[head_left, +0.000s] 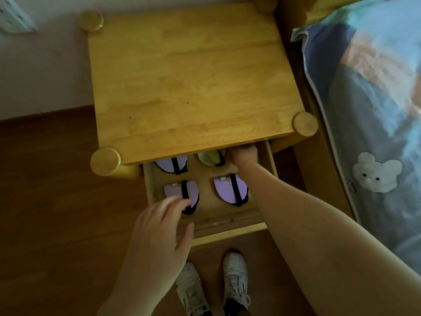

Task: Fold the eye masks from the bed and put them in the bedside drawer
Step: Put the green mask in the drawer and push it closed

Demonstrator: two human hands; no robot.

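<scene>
Masks: four folded, laid in a grid in the open drawer (227,221), left hand (164,222) fingers straight, pressing the 7 o'clock mask (181,193) flat, right hand (245,155) curled at 1 o'clock under the worktop (193,76), contents hidden, likely seating another.

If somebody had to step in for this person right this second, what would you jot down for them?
Left hand: open, fingertips touching the front-left folded mask in the drawer.
Right hand: reaching into the drawer's back right corner under the nightstand top, fingers curled; whether it holds a mask is hidden.
In the drawer: four folded masks show, the front-left one, the front-right lilac mask, the back-left lilac mask and the back-right greenish mask.
Done: those four are folded and stored.
Left: finish the right hand's placement, check the bed for more masks (none show in the visible part), close the drawer.
</scene>
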